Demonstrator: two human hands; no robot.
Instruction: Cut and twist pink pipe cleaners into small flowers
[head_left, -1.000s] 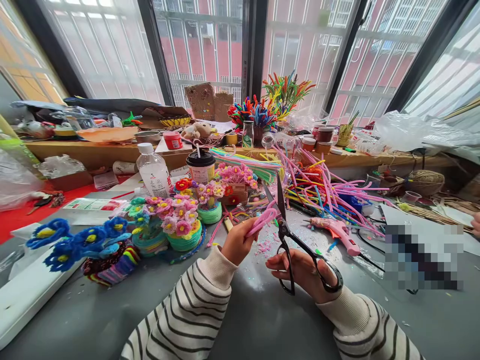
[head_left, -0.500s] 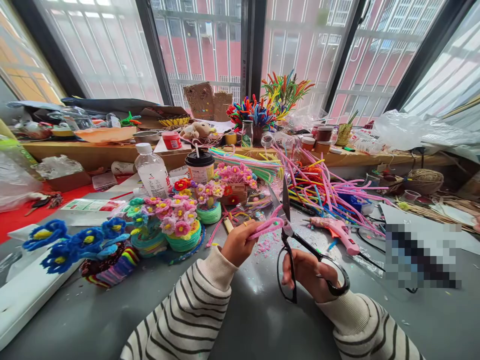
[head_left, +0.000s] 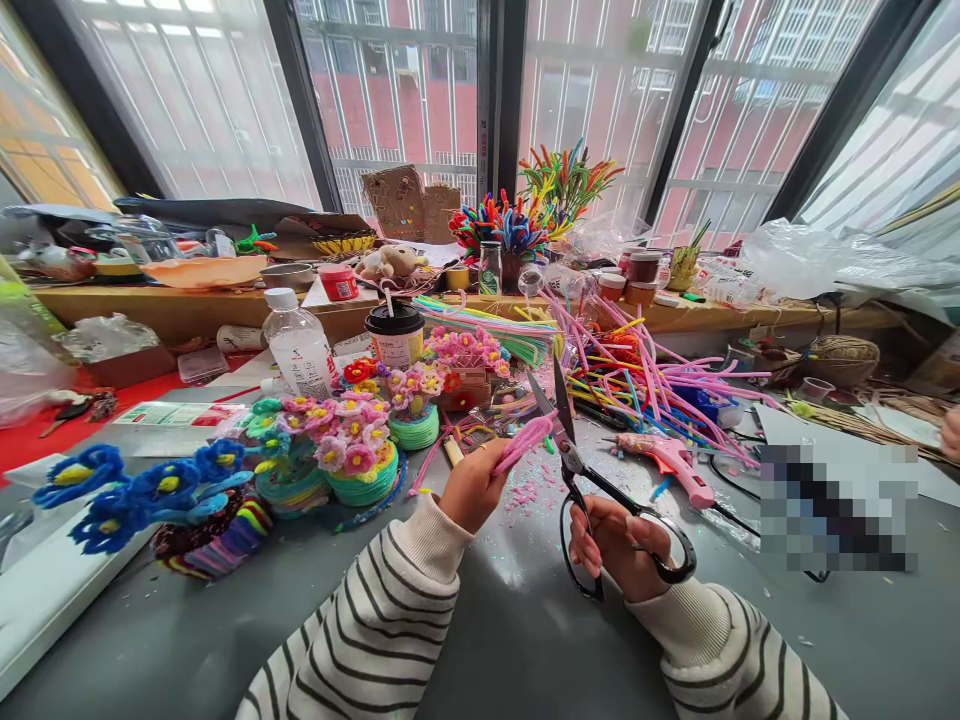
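My left hand [head_left: 474, 484] pinches a looped bundle of pink pipe cleaner [head_left: 526, 441], which points up to the right. Black-handled scissors [head_left: 571, 462] are in my right hand [head_left: 621, 545], fingers and thumb through the handle rings. Their blades stand apart, pointing up and left, close beside the pink loop's tip. Small pink clippings [head_left: 523, 494] lie on the grey table [head_left: 517, 640] beyond my hands.
Fuzzy flower pots [head_left: 364, 470] and a bottle [head_left: 296, 345] stand left. A lidded cup [head_left: 395, 335] is behind them. Loose pipe cleaners [head_left: 645, 370] and a pink glue gun [head_left: 667, 462] lie right. Part of another person's hand [head_left: 951, 432] shows at the right edge.
The scissor blades have shifted slightly left and remain apart. The pink loop has turned slightly and looks more bunched. Another person's hand has appeared at the right edge.
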